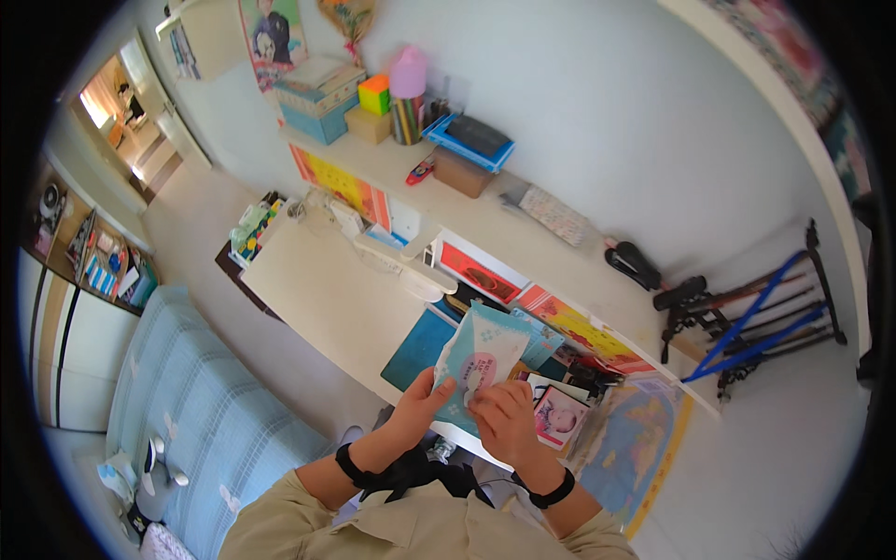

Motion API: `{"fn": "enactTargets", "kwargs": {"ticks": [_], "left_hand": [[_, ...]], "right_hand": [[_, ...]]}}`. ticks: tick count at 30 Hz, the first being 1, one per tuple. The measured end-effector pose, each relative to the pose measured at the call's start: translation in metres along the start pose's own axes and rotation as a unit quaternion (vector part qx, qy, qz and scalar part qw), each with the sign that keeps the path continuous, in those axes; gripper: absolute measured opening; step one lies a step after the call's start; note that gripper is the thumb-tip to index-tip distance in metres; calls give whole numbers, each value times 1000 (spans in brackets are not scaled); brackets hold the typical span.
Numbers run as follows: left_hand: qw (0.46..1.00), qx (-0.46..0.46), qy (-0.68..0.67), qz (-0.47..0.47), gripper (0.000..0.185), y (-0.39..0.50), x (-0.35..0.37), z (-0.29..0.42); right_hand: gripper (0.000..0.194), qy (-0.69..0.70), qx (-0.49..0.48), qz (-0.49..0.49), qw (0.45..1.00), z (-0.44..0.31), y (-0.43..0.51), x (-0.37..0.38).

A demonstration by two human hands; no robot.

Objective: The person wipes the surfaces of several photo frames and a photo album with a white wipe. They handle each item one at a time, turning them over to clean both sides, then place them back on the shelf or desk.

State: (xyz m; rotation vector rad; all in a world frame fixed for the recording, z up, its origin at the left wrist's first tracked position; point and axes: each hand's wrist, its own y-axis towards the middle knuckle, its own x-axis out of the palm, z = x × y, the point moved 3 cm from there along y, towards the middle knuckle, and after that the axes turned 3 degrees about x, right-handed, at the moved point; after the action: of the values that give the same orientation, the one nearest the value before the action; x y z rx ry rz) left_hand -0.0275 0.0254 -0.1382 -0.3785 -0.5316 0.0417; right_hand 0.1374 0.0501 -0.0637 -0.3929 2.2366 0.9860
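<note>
A soft plastic pack [498, 344], white and teal with a pink oval label and printed writing, is held tilted over the front of the desk. It looks like a pack of wipes or tissues. My left hand [423, 406] grips its left edge, thumb on top. At the lower middle of the pack, the fingers of my right hand [505, 420] are bent together at a small whitish piece [473, 382], perhaps a flap or a bit of tissue. Whether they pinch it is hard to tell. Beneath the pack lies a teal folder or book [413, 350].
A white desk lamp [427, 283] stands behind the pack. To the right lie a baby photo [560, 418] and a world map [623, 441]. The raised shelf [392, 164] carries boxes and a pencil holder [406, 120]. A bed with a blue cover [203, 392] is at left.
</note>
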Motion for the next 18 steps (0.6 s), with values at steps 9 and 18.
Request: {"fn": "enactTargets", "kwargs": {"ticks": [9,18], "left_hand": [[867,244,433,-48,48,-40,66,45],[793,279,531,-105,56,-48,98,48]], "right_hand": [[17,-236,86,97,963,-20,-8,-42],[11,37,360,129,923,-17,-21,-57]]}}
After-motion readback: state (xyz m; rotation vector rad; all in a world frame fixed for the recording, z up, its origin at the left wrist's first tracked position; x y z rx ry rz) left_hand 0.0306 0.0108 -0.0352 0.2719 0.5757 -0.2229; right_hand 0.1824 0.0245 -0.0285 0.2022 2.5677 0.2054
